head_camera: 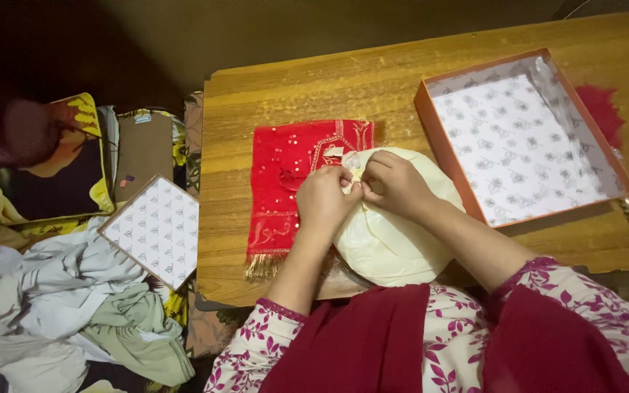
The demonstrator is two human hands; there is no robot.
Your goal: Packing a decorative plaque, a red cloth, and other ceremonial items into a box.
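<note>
Both hands meet over a cream cloth bundle at the near edge of the wooden table. My left hand and my right hand pinch the gathered top of the bundle between their fingertips, where a small pale tag or knot shows. A folded red embroidered cloth with sequins and a gold fringe lies flat just left of the bundle, partly under my left hand.
An open orange box with patterned white lining sits at the right of the table. Its patterned lid lies off the table to the left, among heaped pale clothes. A red patch shows behind the box.
</note>
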